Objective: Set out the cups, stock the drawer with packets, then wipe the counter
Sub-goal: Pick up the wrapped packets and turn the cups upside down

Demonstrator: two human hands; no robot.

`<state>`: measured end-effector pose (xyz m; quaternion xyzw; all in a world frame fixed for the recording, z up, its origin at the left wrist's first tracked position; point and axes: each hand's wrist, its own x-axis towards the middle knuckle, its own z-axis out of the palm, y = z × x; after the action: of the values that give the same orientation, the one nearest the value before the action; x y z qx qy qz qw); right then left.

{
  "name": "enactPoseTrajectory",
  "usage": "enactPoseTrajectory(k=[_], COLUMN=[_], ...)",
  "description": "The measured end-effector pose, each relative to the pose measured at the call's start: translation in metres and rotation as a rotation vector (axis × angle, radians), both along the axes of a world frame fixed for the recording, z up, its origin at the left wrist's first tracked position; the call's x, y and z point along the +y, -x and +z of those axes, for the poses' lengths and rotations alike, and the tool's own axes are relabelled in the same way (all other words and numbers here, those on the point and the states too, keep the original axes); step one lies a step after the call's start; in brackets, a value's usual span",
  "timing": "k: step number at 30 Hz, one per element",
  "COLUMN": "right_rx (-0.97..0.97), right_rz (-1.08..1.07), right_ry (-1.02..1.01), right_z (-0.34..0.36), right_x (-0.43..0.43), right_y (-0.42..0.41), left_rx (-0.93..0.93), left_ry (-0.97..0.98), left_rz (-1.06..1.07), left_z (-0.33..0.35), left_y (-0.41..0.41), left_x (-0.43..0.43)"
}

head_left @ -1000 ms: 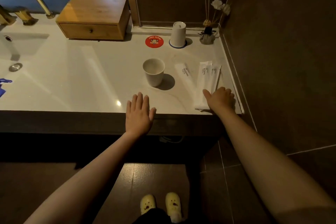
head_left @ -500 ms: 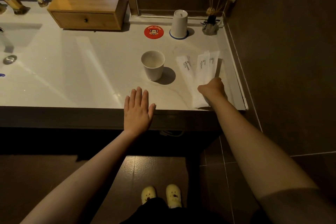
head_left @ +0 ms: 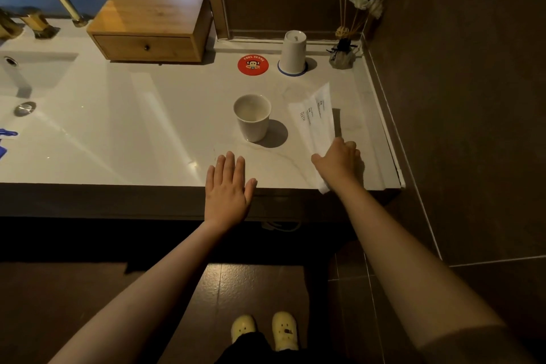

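Note:
My right hand (head_left: 338, 161) is closed on the near end of several long white packets (head_left: 314, 118), which are gathered in a fan and lifted slightly off the white counter (head_left: 118, 127). An upright white cup (head_left: 252, 117) stands just left of the packets. A second white cup (head_left: 292, 52) sits upside down on a blue-rimmed coaster at the back. Beside it lies a bare red coaster (head_left: 253, 65). The wooden drawer box (head_left: 149, 26) stands at the back left with its drawer shut. My left hand (head_left: 229, 186) rests flat and spread on the counter's front edge.
A sink basin (head_left: 32, 80) with brass taps (head_left: 26, 25) fills the counter's left end. A reed diffuser (head_left: 344, 50) with white flowers stands in the back right corner. A dark tiled wall (head_left: 458, 97) borders the right side. Something blue (head_left: 6, 139) shows at the left edge.
My right hand went from lying flat on the packets to gripping them, drawing the spread packets together and raising their far ends. My left hand stayed put.

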<state>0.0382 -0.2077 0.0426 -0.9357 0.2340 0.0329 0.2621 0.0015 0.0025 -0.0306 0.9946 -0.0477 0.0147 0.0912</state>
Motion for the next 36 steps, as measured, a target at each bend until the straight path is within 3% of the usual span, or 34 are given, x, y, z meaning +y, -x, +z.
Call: enactPoseTrajectory(k=[9,15,19,24,26,32,36], right_rx=[0.034,-0.066,-0.157,-0.131,-0.095,-0.042,-0.076], right_rz=[-0.038,-0.076,-0.034,0.120,0.237,0.459,0.469], right_ry=[0.018,-0.198,-0.411,-0.477,-0.421,-0.223,-0.318], right_z=[0.002,0.013,0.027,0.042,0.048,0.051,0.051], right_x=[0.009,0.014,0.014,0.027,0.034,0.055,0.063], right_y=[-0.003,0.011,0.028,0.050,0.059,0.067,0.065], left_rx=[0.039,0.082,0.067,0.519,0.594,0.482,0.418], left_ry=[0.021,0.117,0.455,1.334,1.611,1.698,1.700], left_rz=[-0.014,-0.019,-0.010,0.190,0.243,0.306,0.371], left_z=[0.002,0.023,0.057,0.098,0.109,0.125,0.128], left_y=[-0.001,-0.008,-0.008,0.001,0.001,0.010,0.007], left_x=[0.001,0.001,-0.018,-0.046,-0.048,-0.047,-0.032])
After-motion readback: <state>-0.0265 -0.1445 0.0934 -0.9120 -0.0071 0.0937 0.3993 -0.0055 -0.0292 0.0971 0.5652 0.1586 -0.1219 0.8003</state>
